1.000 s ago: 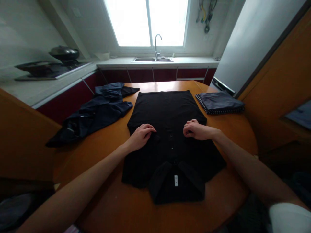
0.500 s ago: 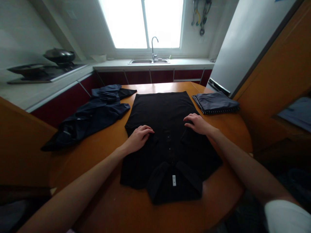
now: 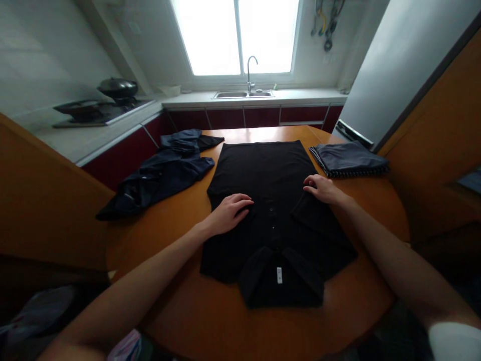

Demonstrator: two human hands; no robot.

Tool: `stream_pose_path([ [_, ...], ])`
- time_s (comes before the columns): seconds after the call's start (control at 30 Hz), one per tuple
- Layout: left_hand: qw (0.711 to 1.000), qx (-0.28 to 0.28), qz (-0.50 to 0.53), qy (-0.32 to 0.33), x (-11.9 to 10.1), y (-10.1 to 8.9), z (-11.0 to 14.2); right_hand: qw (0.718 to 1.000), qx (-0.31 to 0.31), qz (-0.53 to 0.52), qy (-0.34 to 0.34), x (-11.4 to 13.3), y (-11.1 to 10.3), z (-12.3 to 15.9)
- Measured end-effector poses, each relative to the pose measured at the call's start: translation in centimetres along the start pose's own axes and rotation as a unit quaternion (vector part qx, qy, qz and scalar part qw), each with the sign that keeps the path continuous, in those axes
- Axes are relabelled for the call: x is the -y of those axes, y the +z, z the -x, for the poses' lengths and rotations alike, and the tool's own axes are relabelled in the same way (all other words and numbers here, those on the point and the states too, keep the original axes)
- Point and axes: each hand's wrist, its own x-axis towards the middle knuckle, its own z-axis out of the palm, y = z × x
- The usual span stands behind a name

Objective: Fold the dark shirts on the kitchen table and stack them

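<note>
A black polo shirt (image 3: 263, 170) lies flat and face up on the round wooden table (image 3: 188, 321), collar and white label toward me, sleeves folded in. My left hand (image 3: 230, 213) rests flat on the shirt left of the button placket, fingers stretched out. My right hand (image 3: 323, 189) lies on the shirt's right edge, fingers extended over the fabric, holding nothing that I can see.
A crumpled dark navy garment (image 3: 161, 175) lies on the table's left. A folded grey garment (image 3: 349, 159) sits at the back right. Behind are a counter with a sink (image 3: 242, 94), a stove with a wok (image 3: 116, 87) and a grey fridge (image 3: 391, 65).
My right hand has slid outward from the shirt's middle to its right edge and opened flat. My left hand has stayed in place. The view shifted slightly.
</note>
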Motion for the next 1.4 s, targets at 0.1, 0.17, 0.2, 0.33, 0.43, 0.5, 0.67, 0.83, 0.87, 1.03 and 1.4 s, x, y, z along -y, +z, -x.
stream_pose_path([
  [0.1, 0.999, 0.036, -0.028, 0.004, -1.6, 0.0, 0.4, 1.000, -0.012, 0.006, -0.008, -0.4, 0.3, 0.0],
  [0.17, 0.998, 0.039, -0.042, -0.005, -1.9, -0.4, 0.5, 0.999, -0.030, 0.021, -0.015, -0.5, 0.6, 0.1],
  [0.2, 0.998, 0.024, -0.048, -0.019, -1.6, -0.7, 0.4, 0.999, -0.042, 0.029, -0.020, -0.4, 0.7, 0.1],
  [0.33, 0.981, -0.093, -0.079, -0.151, 2.1, -3.1, 0.8, 0.994, -0.097, 0.041, -0.032, 0.4, 0.4, 0.4],
  [0.43, 0.959, -0.082, -0.103, -0.252, 6.2, -4.3, 1.5, 0.989, -0.145, 0.015, -0.025, 1.0, 0.1, 0.4],
  [0.5, 0.950, -0.046, -0.101, -0.290, 8.4, -4.5, 1.9, 0.986, -0.167, -0.008, -0.020, 1.1, -0.1, 0.4],
  [0.67, 0.943, -0.062, -0.109, -0.308, 8.9, -3.9, 2.0, 0.977, -0.209, -0.040, -0.006, 0.4, -0.8, 0.2],
  [0.83, 0.977, -0.068, -0.099, -0.179, 2.6, -3.5, 1.1, 0.957, -0.281, -0.056, 0.041, -0.8, -3.1, 0.4],
  [0.87, 0.985, -0.035, -0.077, -0.150, 1.1, -3.4, 1.0, 0.952, -0.295, -0.059, 0.051, -1.1, -3.5, 0.5],
  [1.03, 0.989, 0.115, -0.042, -0.088, -3.6, -2.9, 1.4, 0.942, -0.314, -0.082, 0.081, -1.8, -4.5, 0.9],
  [1.4, 0.972, 0.187, -0.105, -0.095, -4.7, -3.9, 1.9, 0.957, -0.257, -0.108, 0.077, -0.8, -3.4, 0.9],
])
